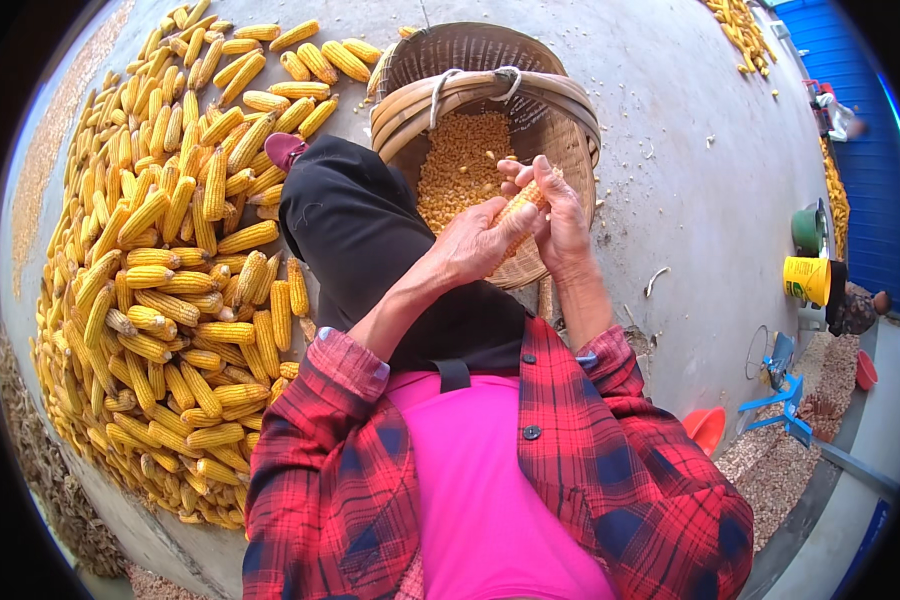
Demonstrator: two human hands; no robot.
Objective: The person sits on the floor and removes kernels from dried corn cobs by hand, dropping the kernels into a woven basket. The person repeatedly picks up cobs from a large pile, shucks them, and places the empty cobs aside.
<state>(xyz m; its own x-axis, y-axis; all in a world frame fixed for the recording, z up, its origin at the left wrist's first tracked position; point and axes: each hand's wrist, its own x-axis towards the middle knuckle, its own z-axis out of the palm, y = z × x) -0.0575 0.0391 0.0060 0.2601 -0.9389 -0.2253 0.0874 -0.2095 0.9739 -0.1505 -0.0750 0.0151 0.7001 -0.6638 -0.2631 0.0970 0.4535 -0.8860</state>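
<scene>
A partly stripped corn cob (523,203) is held in both of my hands over a woven bamboo basket (450,50). My left hand (470,240) grips the cob from the lower left, with its thumb along it. My right hand (560,225) is closed on the upper right of the same cob, fingertips raised. Loose yellow kernels (453,160) lie in the basket below them, under a thick bent-wood handle with cord tied round it. My black-trousered leg (340,230) is against the basket's left side.
A large pile of corn cobs (170,310) covers the floor at left; more lie at top right (740,35). By the blue wall are a green bucket (808,230), a yellow bucket (805,280) and blue metal pieces (780,400). A red scoop (705,428) lies at my right.
</scene>
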